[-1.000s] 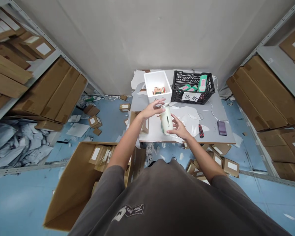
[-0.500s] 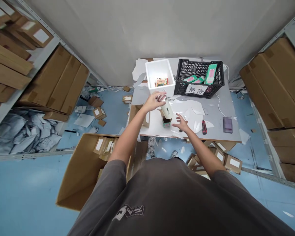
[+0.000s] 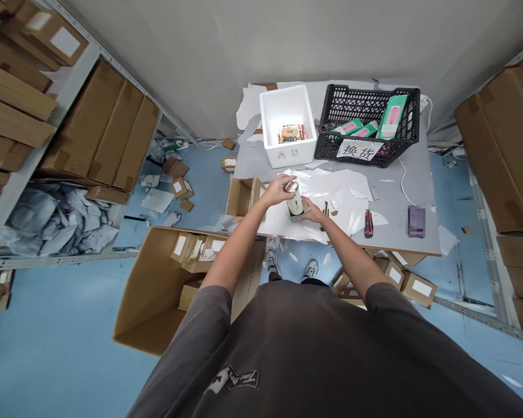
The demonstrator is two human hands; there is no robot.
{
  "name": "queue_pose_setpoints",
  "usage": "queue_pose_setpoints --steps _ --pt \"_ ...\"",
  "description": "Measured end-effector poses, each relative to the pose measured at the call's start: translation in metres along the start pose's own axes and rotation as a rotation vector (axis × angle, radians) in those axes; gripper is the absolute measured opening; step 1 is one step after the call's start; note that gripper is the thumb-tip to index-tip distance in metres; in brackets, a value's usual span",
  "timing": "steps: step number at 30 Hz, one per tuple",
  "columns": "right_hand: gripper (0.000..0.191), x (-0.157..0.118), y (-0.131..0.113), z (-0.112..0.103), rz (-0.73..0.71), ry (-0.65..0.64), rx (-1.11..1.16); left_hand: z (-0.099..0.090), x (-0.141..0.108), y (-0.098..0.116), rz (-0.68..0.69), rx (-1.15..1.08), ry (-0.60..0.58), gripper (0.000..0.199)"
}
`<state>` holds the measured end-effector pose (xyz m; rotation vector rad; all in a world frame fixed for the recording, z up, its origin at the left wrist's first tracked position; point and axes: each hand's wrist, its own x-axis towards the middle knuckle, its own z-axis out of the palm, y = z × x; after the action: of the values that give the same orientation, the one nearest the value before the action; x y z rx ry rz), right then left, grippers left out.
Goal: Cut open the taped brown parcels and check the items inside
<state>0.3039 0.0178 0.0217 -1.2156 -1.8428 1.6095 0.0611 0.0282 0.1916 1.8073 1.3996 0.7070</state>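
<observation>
Nearer the body than the white bin (image 3: 293,155), a pale bottle (image 3: 295,202) with a shiny cap leans slightly, its lower end at the mouth of a small box (image 3: 297,218); how deep it sits cannot be told. It is probably stiff and moderately weighty, the smooth cap likely a bit slippery and the wall easy to scuff or dent. Gripping around the cap and shoulder looks best, with the box steadied low, since its card should give under a squeeze.

The left hand (image 3: 279,190) curls around the cap, so the bottle extends below its fingers, toward the body. The right hand (image 3: 312,211) holds the box's right side, just right of the bottle.

Beyond them on the tabletop (image 3: 249,162), a black crate (image 3: 392,152) stands just right of the white bin; a red cutter (image 3: 368,223) lies bodyward and well right of that bin.
</observation>
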Motion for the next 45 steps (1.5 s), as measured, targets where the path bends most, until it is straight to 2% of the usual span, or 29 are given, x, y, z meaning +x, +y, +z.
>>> queue_pose_setpoints --steps 4,7,11,14,18,21,25,27,29,32,35,37,39,42,45 --pt "0.111 0.003 0.004 0.007 0.01 -0.001 0.002 0.005 -0.005 -0.005 -0.04 0.079 -0.03 0.064" --pt "0.103 0.004 0.007 0.007 0.013 -0.007 0.003 0.007 -0.005 -0.007 -0.017 0.103 -0.05 0.061" --pt "0.098 0.001 0.012 0.004 -0.021 -0.004 0.007 0.009 -0.006 -0.007 0.044 0.14 -0.095 0.056" --pt "0.097 -0.002 0.015 0.004 -0.002 -0.001 -0.007 0.015 -0.008 -0.006 0.031 0.196 -0.169 0.055" --pt "0.096 -0.004 0.018 0.008 0.022 0.018 -0.014 0.034 -0.007 -0.01 0.041 0.33 -0.243 0.054" --pt "0.093 -0.005 0.019 0.011 0.008 0.025 0.003 0.053 -0.007 -0.021 0.063 0.343 -0.264 0.05" --pt "0.093 -0.007 0.02 0.014 0.016 0.028 0.004 0.073 -0.013 -0.037 -0.026 0.288 -0.285 0.046" --pt "0.092 -0.008 0.02 0.014 0.013 0.031 0.005 0.077 -0.019 -0.042 -0.059 0.276 -0.296 0.053" --pt "0.093 -0.009 0.02 0.014 0.007 0.037 0.01 0.077 -0.026 -0.047 -0.043 0.243 -0.254 0.058" --pt "0.096 -0.011 0.018 0.014 0.02 0.035 -0.004 0.073 -0.04 -0.059 -0.064 0.141 -0.062 0.047" --pt "0.097 -0.015 0.013 0.016 0.034 0.058 -0.001 0.071 -0.054 -0.076 -0.292 0.035 0.129 0.042" --pt "0.095 -0.021 0.008 0.018 0.032 0.121 0.008 0.076 -0.06 -0.088 -0.452 -0.053 0.129 0.048" --pt "0.087 -0.029 0.003 0.019 0.012 0.183 -0.006 0.083 -0.062 -0.097 -0.527 -0.168 0.076 0.058" --pt "0.069 -0.038 -0.006 0.02 -0.045 0.193 -0.063 0.096 -0.058 -0.103 -0.471 -0.32 0.055 0.063" --pt "0.055 -0.042 -0.012 0.021 -0.055 0.15 -0.135 0.101 -0.053 -0.1 -0.347 -0.328 0.046 0.055"
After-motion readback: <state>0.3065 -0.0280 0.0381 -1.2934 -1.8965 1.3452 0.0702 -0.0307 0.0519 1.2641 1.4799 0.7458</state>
